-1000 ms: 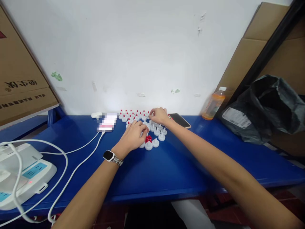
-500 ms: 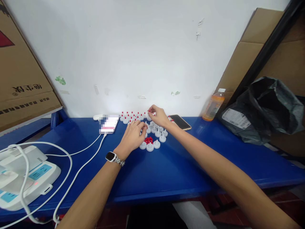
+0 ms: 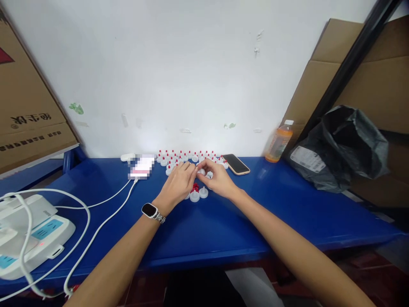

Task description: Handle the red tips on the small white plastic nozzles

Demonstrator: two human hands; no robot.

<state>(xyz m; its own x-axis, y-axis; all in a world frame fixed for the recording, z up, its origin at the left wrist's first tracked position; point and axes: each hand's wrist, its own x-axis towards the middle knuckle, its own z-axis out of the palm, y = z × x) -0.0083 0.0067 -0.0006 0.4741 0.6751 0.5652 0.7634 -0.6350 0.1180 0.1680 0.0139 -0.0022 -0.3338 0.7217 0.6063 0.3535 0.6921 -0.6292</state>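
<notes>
My left hand [image 3: 179, 181], with a watch at its wrist, has its fingers bent together, and its fingertips meet those of my right hand. What they pinch, if anything, is hidden. Between thumb and fingers, my right hand [image 3: 217, 177] grips a white nozzle cap [image 3: 201, 171]. Small red tips [image 3: 195, 187] lie in a pile just below the hands. Plain white nozzle caps [image 3: 194, 196] stand around that pile. Behind the hands, several white caps with red tips [image 3: 164, 161] stand in rows near the wall.
A dark-screened phone [image 3: 235, 164] lies to the right of the caps, and a charging phone [image 3: 142, 166] to the left. An orange drink bottle [image 3: 279, 141] and a black plastic bag [image 3: 338, 149] stand at the right. White cables run to a power strip [image 3: 44, 234] on the left.
My right hand has come back from the red-tipped caps by the wall to meet my left hand, and now holds a white nozzle cap. The view has shifted slightly.
</notes>
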